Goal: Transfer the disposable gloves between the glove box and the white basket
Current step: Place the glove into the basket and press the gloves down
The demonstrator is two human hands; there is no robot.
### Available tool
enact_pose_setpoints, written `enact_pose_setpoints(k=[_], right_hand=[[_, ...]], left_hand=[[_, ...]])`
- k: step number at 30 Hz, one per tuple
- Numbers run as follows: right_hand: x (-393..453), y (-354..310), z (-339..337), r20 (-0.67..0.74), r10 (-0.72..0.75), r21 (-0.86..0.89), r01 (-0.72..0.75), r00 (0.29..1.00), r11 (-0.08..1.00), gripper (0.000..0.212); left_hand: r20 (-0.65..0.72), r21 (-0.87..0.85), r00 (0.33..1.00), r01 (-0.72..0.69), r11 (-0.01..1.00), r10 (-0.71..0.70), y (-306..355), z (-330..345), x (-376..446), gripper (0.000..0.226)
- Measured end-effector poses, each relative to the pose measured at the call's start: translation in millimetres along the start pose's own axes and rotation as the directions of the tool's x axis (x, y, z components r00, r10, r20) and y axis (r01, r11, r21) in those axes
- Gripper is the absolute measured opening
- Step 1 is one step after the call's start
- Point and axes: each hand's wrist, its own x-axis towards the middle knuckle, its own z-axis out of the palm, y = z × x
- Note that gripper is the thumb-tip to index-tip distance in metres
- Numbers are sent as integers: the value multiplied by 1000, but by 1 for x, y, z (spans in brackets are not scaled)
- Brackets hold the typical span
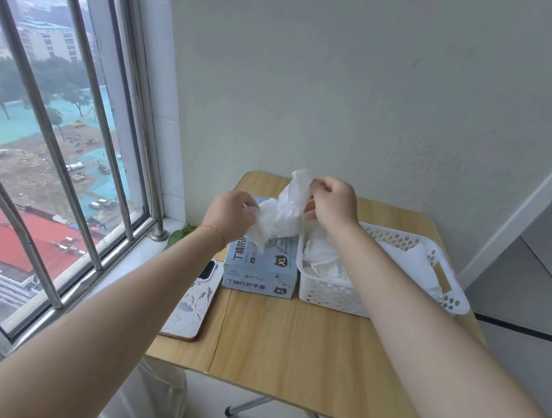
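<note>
Head view. Both hands are raised above the glove box [260, 268], sharing one crumpled white disposable glove [282, 214]. The left hand [231, 216] grips the lower left part of the glove, its fingers curled into the material. The right hand [334, 204] pinches the upper right part, its fingers likewise curled round the material. The glove is stretched between the two hands; its long axis runs on a diagonal, from lower left by the left hand up to a loose end that points upward just left of the right hand. The lowest folds of the glove hang down to the top of the glove box; whether they reach into its opening cannot be told.

The glove box is pale blue, marked XL, and stands on the wooden desk [288, 348] with its long axis running away from the viewer. The white basket [333, 295], perforated, stands just beside the box on its right, its long axis running from near left to far right. More white gloves [323, 260] lie heaped inside it.

A phone [191, 305] in a patterned case lies flat at the left edge of the desk, near the barred window [55, 140]. A red cord [215, 233] circles the left wrist.
</note>
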Motion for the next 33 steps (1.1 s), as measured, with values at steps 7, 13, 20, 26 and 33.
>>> enact_pose_setpoints(k=[7, 13, 20, 26, 33], right_hand=[[10, -15, -16, -65, 60, 202, -46, 996, 978, 19], [14, -16, -23, 24, 220, 414, -210, 975, 886, 18], [11, -24, -40, 72, 303, 620, -281, 950, 733, 14], [3, -26, -58, 246, 279, 545, -371, 928, 752, 48], [-16, -34, -55, 444, 236, 433, -437, 864, 788, 29]], left_hand=[[156, 235, 988, -25, 972, -12, 12, 11, 4, 31], [105, 257, 970, -241, 936, 221, 22, 20, -11, 22], [360, 534, 933, -226, 815, 23, 21, 30, -23, 25], [97, 379, 989, -139, 915, 110, 30, 19, -8, 21], [392, -680, 903, 155, 716, 178, 80, -4, -16, 49]])
